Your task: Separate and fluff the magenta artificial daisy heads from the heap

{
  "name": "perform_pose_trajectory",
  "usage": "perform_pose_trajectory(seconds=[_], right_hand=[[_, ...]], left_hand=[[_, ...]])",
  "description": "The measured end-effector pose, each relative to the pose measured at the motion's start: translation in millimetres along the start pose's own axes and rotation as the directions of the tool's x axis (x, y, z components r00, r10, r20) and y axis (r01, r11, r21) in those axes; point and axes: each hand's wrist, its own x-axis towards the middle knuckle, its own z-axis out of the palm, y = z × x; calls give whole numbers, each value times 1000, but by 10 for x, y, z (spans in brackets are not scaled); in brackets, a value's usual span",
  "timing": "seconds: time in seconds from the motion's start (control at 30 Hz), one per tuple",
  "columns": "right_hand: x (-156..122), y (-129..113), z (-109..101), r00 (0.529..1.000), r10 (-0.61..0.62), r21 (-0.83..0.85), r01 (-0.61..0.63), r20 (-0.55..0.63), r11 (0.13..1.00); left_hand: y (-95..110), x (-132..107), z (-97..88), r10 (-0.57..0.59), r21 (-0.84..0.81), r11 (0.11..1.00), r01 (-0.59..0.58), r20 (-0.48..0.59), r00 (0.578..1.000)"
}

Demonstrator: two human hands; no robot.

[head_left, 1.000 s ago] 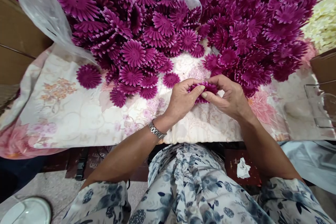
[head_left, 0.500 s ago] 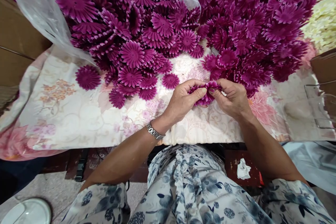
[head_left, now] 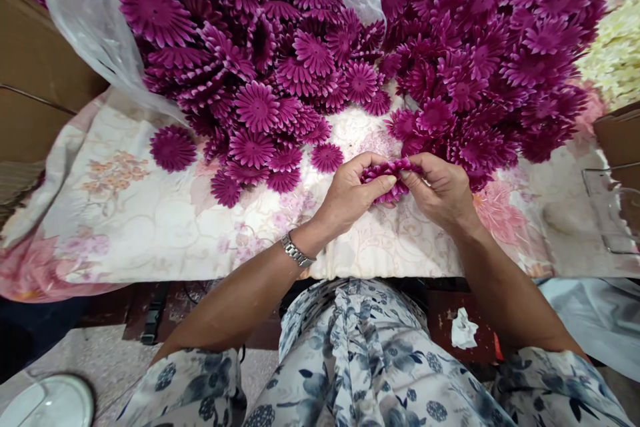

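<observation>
Between my two hands, over the front part of the table, are purple artificial flower petals (head_left: 387, 172); whether it is one layer or a small stack I cannot tell. My left hand (head_left: 347, 193) pinches them from the left, thumb on top, with a metal watch band on the wrist. From the right, my right hand (head_left: 443, 190) grips the same petals between thumb and fingers. A single loose flower layer (head_left: 327, 157) lies just beyond my left hand. Behind it spreads a heap of purple flower layers (head_left: 257, 107), partly inside a clear plastic bag (head_left: 95, 33).
At the right rises a big pile of purple flowers (head_left: 480, 60). Cream flowers (head_left: 615, 53) and a box with a wire frame (head_left: 613, 210) stand at the far right. A cardboard box (head_left: 45, 60) borders the left side. A floral cloth (head_left: 165, 240) covers the table.
Both hands keep hold of the petals, and these now look flatter and more squeezed between the fingers. The view has shifted slightly.
</observation>
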Motion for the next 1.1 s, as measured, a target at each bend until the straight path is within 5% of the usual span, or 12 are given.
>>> perform_pose_trajectory(seconds=[0.33, 0.57, 0.73, 0.97, 1.1], right_hand=[[27, -4, 15, 995, 95, 88, -92, -31, 992], [6, 14, 27, 1000, -6, 19, 6, -4, 1000], [12, -32, 62, 988, -150, -50, 151, 24, 987], [-4, 6, 48, 997, 73, 64, -71, -27, 995], [-10, 4, 48, 999, 8, -30, -9, -53, 999]], left_hand=[[-15, 15, 7, -14, 54, 998, 18, -73, 997], [5, 5, 15, -74, 22, 997, 74, 6, 997], [-26, 30, 22, -54, 32, 998, 56, -51, 997], [-36, 34, 19, 6, 4, 1000, -5, -114, 993], [-11, 22, 20, -25, -3, 1000, 25, -62, 998]])
